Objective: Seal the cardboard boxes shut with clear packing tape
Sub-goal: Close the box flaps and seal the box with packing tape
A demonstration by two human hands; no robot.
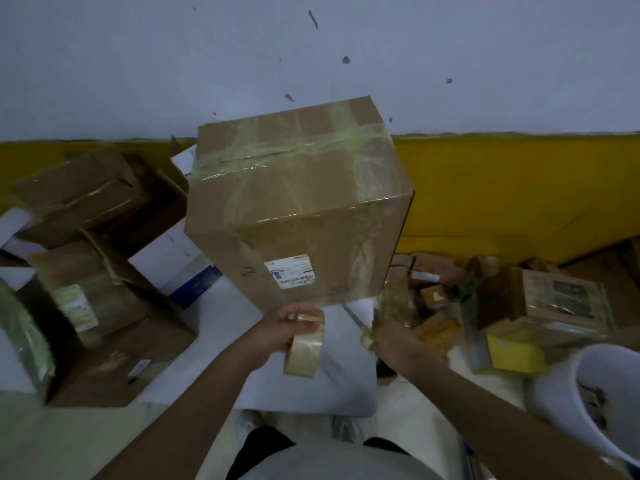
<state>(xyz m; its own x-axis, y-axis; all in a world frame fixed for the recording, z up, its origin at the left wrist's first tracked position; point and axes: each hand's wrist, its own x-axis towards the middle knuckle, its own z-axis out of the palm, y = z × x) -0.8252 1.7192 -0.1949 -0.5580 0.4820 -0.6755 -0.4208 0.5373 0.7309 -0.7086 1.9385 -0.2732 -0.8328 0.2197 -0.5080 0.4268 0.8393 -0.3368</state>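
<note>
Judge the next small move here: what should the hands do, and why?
Probably cut or tear the tape. The left hand grips the tape roll just below the box, which is already banded with tape; the right hand is at what looks like yellow-handled scissors.

Both forearms are bare from the bottom edge of the view up to the wrists, no sleeve showing on either, and no watch, band or ring can be made out on the left hand or the right hand. The torso wears a light grey top. Below it come dark trousers and pale shoes, blurred in the dim light
</note>
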